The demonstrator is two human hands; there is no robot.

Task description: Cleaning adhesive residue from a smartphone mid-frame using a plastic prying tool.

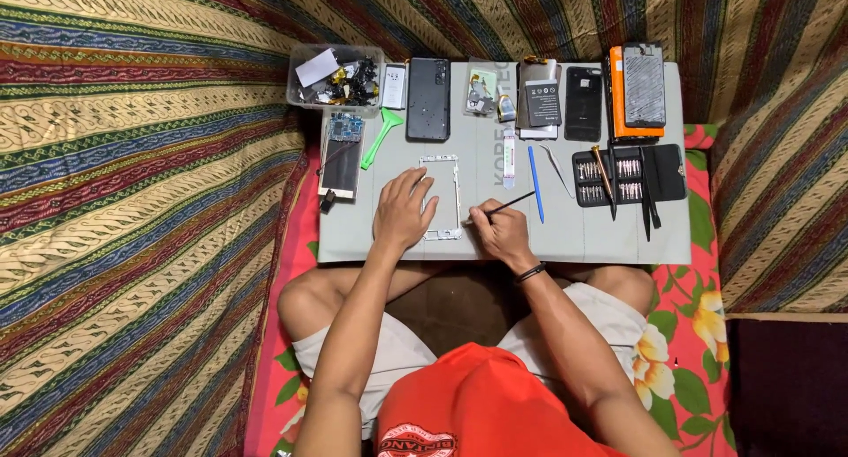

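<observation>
A white rectangular phone frame (452,170) lies on the grey work mat (583,236). My left hand (402,212) rests flat on the frame's left side, fingers spread over it. My right hand (501,234) sits just right of the frame and pinches a thin black tool (514,203) whose shaft angles up to the right; its working tip near the frame's lower right edge is hidden by my fingers.
Along the mat's far edge lie a clear box of parts (336,75), a green pry tool (382,136), a dark phone back (428,98), a battery (539,99), more phones (644,84). A blue pen (534,183), tweezers (558,169) and a black bit case (629,174) lie right. Patterned cloth surrounds.
</observation>
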